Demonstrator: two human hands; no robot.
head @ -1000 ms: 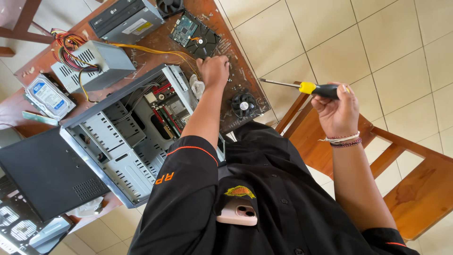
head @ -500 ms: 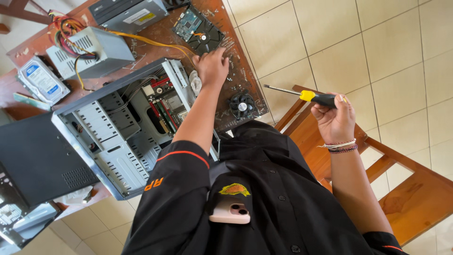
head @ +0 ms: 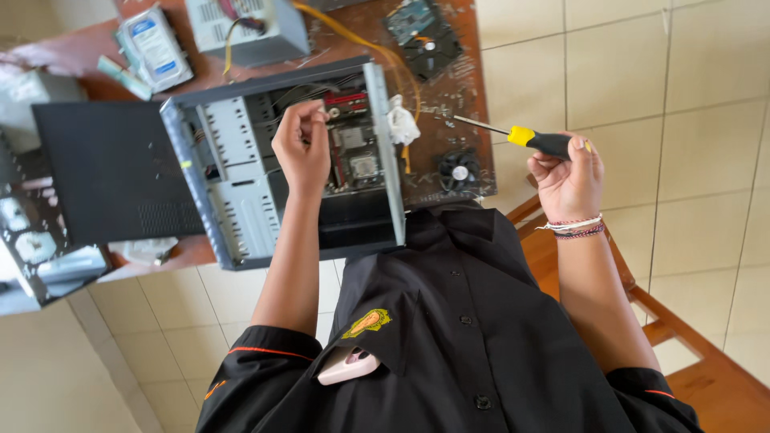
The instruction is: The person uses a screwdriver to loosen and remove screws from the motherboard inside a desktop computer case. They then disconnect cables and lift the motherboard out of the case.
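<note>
My left hand hovers over the open grey computer case, with its fingertips pinched together just left of the motherboard. Anything between the fingers is too small to see. My right hand is held off the table's right edge, above the tiled floor. It grips a screwdriver with a yellow and black handle. The metal shaft points left toward the table, ending above a small black fan.
On the brown table lie a grey power supply with yellow cables, a hard drive, a bare drive board, a white wad and the black side panel. A wooden chair stands under my right arm.
My left hand left the tabletop near the fan and moved into the open case, fingers now pinched. The view shifted, and my right hand kept hold of the screwdriver.
</note>
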